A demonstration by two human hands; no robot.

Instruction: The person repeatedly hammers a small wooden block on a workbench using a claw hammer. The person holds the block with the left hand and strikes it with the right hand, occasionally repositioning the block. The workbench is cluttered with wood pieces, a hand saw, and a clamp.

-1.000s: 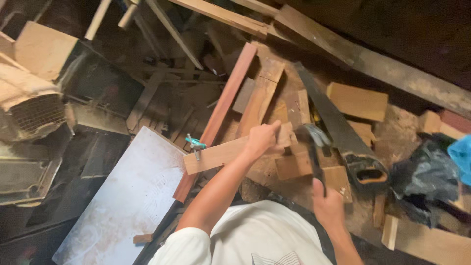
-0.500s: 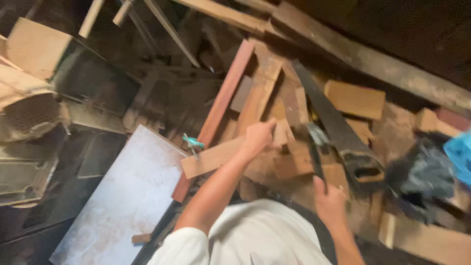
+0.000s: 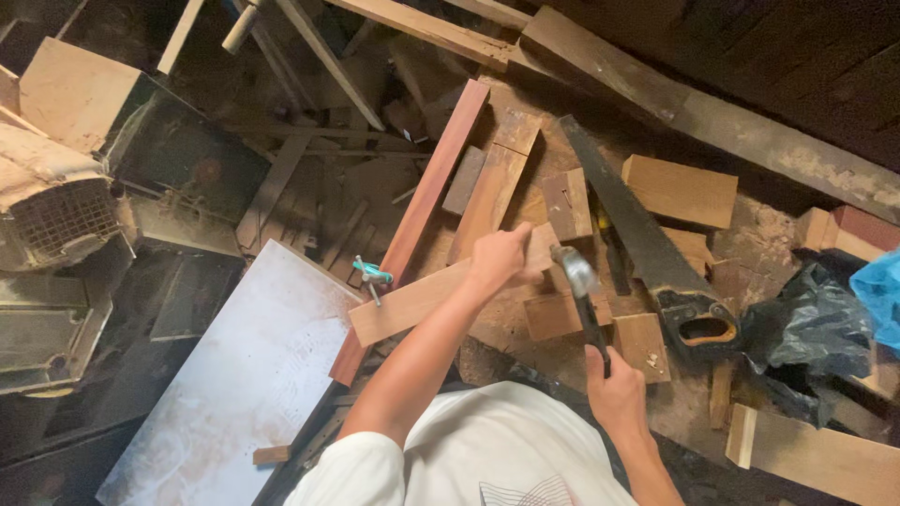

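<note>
Little has changed: left hand stays clamped on the plank. Right hand keeps its grip clenched on the hammer, head now just right of the left hand's fingers.

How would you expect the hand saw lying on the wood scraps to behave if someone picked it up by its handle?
The saw has a long, thin blade, so it would probably flex and wobble a little. Its chunky handle looks easy to grip. It lies flat across uneven blocks, so it seems more apt to slide than roll.
</note>
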